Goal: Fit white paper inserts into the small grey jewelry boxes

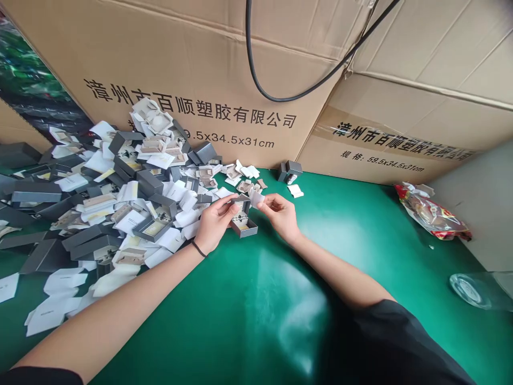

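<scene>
My left hand [214,222] is curled around a small open grey jewellery box [243,220] that rests on the green table [280,299]. My right hand [280,213] pinches a small white card [256,199] just above the box's lid. A dark band circles my left wrist. Both forearms reach in from the bottom edge. To the left of my hands lies a large pile of grey boxes and white cards [120,198].
Two big cardboard cartons [192,64] with printed characters stand along the back. A black cable [256,75] hangs in front of them. A lone grey box [289,171] sits near the cartons. A red snack bag [435,214] and a glass dish [471,289] lie at the right.
</scene>
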